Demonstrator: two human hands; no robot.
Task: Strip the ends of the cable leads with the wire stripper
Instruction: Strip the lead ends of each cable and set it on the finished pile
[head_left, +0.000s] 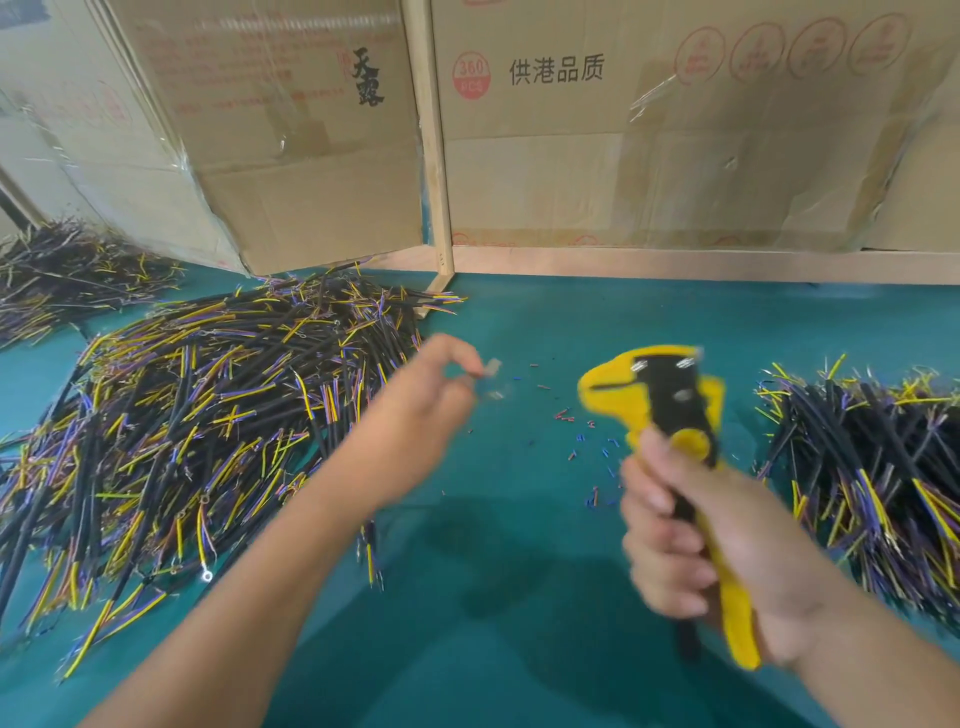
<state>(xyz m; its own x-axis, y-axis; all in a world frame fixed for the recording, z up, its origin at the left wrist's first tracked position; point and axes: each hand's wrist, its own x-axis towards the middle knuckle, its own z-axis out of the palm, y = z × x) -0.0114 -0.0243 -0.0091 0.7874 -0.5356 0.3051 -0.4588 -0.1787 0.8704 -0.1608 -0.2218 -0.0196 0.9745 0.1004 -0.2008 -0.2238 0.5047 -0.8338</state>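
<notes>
My right hand (696, 540) grips the handles of a yellow and black wire stripper (660, 395), held upright above the green mat with its jaws pointing up and left. My left hand (421, 410) hovers over the mat left of the stripper, blurred by motion, fingers loosely curled. A small pale blur sits at its fingertips; I cannot tell whether it holds anything. A big heap of black cables with yellow, purple and blue leads (208, 415) lies to the left. A smaller heap (872, 478) lies to the right.
Small bits of stripped insulation (587, 441) are scattered on the green mat (519, 649) between my hands. Another cable heap (62, 275) lies at the far left. Cardboard boxes (311, 156) and a wooden post (434, 156) wall off the back.
</notes>
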